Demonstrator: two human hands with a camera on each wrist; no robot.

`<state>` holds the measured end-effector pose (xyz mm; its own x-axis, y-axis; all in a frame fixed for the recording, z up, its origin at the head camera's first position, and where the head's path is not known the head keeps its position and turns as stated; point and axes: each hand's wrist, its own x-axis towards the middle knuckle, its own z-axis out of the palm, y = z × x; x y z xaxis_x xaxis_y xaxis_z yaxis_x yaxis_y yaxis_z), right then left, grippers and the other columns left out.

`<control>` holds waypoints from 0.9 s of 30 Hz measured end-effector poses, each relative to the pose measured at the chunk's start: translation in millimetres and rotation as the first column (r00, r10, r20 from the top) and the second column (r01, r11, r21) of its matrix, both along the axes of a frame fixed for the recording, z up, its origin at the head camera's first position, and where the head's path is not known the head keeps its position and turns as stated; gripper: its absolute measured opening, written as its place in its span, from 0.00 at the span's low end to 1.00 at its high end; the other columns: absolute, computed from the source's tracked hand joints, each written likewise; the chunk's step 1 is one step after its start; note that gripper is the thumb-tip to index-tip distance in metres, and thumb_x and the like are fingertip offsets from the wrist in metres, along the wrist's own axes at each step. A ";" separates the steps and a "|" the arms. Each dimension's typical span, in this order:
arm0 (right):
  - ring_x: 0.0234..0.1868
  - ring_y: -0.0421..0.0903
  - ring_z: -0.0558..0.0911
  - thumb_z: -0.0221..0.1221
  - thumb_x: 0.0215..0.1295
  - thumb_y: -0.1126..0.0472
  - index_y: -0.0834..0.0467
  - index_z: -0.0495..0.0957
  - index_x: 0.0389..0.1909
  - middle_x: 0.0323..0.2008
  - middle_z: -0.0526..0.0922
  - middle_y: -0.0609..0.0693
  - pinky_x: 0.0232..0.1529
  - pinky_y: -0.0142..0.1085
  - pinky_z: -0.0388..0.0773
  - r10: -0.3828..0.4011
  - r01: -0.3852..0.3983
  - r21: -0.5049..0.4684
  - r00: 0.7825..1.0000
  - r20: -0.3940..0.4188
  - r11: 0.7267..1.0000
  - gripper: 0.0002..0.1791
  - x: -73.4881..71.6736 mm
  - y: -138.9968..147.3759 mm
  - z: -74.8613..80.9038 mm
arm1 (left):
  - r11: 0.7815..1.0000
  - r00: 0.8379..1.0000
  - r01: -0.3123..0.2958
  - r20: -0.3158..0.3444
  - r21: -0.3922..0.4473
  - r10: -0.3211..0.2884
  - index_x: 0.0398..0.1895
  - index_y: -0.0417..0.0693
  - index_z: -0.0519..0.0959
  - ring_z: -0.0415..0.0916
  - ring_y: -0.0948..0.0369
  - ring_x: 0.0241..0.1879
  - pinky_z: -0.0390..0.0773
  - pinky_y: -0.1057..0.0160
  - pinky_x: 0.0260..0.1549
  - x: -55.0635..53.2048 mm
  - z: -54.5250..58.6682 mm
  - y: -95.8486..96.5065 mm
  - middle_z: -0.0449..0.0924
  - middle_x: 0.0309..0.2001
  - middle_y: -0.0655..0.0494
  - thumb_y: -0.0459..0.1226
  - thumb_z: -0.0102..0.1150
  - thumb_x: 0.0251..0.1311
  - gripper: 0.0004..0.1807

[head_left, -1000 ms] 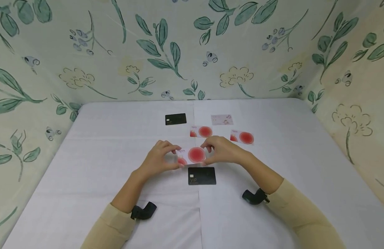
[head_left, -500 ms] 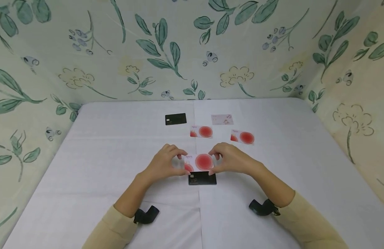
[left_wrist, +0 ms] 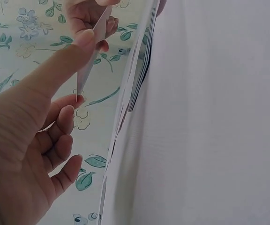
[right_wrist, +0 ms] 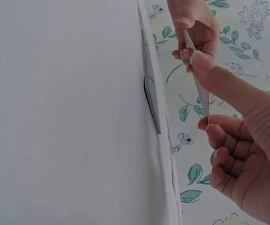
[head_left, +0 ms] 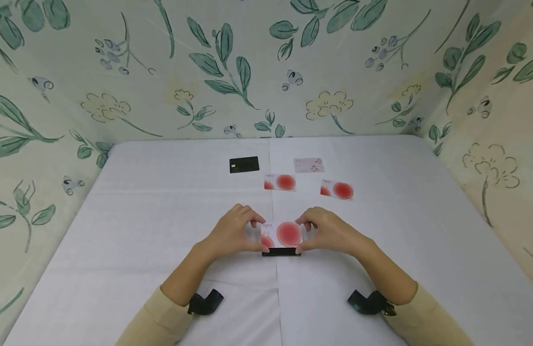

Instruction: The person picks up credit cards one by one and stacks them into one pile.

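Observation:
My left hand [head_left: 231, 231] and right hand [head_left: 331, 231] pinch a white card with red circles [head_left: 289, 234] between them, one at each short end. Thumbs lie along the near edge and forefingers along the far edge. Below it is a black card [head_left: 282, 252], mostly hidden in the head view, with only its near strip showing. Seen edge-on in the left wrist view, a thin stack of cards [left_wrist: 145, 63] lies on the cloth, with a gap between it and the held card [left_wrist: 86, 70]. The right wrist view shows the same gap beside the stack [right_wrist: 150, 89].
Farther back on the white-clothed table [head_left: 141, 226] lie a black VIP card [head_left: 244, 165], a pale pink card [head_left: 309, 165], a red-circle card [head_left: 280, 182] and another red-circle card [head_left: 337, 190]. A leaf-patterned fabric backdrop [head_left: 266, 72] rises behind the table.
Both hands have brought the red-circle card toward the body and slightly right, so it now covers most of the black card in the head view. The four cards farther back stay put.

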<state>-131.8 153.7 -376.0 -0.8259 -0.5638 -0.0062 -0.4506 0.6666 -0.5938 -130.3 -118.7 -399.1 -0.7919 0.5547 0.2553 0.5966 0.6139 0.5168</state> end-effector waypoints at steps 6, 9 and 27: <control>0.34 0.41 0.72 0.76 0.37 0.45 0.57 0.80 0.41 0.29 0.72 0.42 0.35 0.30 0.72 0.041 -0.041 0.000 0.999 -0.035 0.999 0.30 2.0 0.9 -6.9 | 0.999 1.000 0.012 -0.008 -0.046 -0.012 0.40 0.51 0.80 0.65 0.65 0.36 0.70 0.67 0.36 1.1 -2.9 1.3 0.72 0.30 0.62 0.54 0.77 0.33 0.30; 0.33 0.40 0.72 0.76 0.37 0.45 0.56 0.80 0.41 0.30 0.73 0.42 0.35 0.29 0.72 0.051 -0.051 -0.006 0.999 -0.015 0.999 0.30 0.7 2.2 -10.3 | 0.999 1.000 0.019 -0.012 -0.049 -0.019 0.39 0.51 0.80 0.65 0.65 0.36 0.70 0.67 0.36 0.6 -6.6 2.1 0.72 0.30 0.63 0.56 0.77 0.31 0.31; 0.33 0.37 0.73 0.75 0.39 0.44 0.57 0.80 0.42 0.30 0.75 0.41 0.38 0.30 0.74 0.089 -0.089 0.002 0.996 -0.020 0.996 0.30 -4.3 2.5 -25.9 | 0.995 0.995 0.003 0.098 -0.101 0.007 0.40 0.51 0.80 0.65 0.65 0.37 0.70 0.65 0.38 -2.8 -16.6 4.6 0.73 0.31 0.64 0.55 0.77 0.31 0.31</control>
